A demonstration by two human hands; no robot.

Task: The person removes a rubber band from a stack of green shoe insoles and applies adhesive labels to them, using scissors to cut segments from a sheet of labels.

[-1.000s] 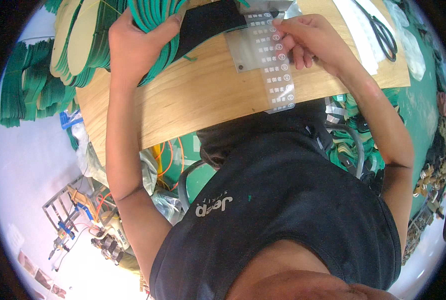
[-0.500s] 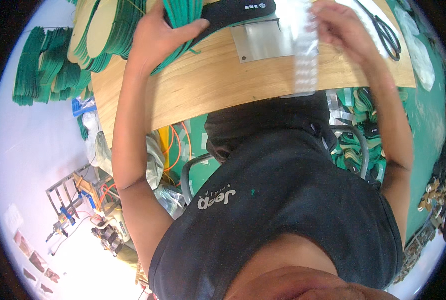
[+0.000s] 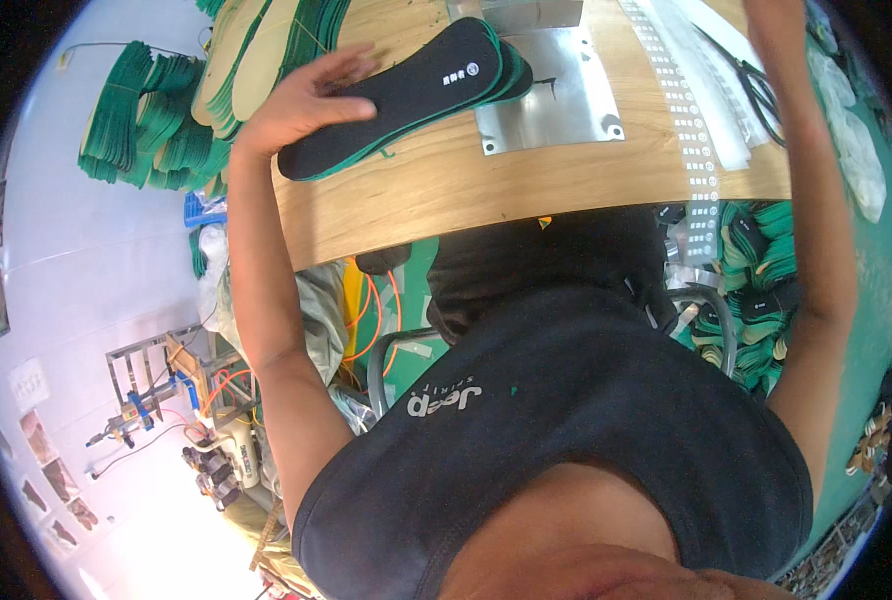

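A small pile of black insoles with green edges lies on the wooden table, its top insole bearing a small white print. My left hand is open at the left end of the pile, thumb lying across the top insole and fingers lifted apart, slightly blurred. My right hand is cut off by the upper edge, so its fingers are hidden. To the left of that arm, a clear strip of white printed labels hangs over the table's near edge. Beside the insoles lies a flat metal plate.
Bundles of green and cream insoles stand at the table's far left, with more green stacks beyond. Black-handled scissors lie near clear sheets on the right. Below the table on the right are piled insoles.
My right hand has moved from the strip up to the picture's top edge. My left hand has loosened from fanned green insole edges, and the insoles now lie flat. The view has shifted.
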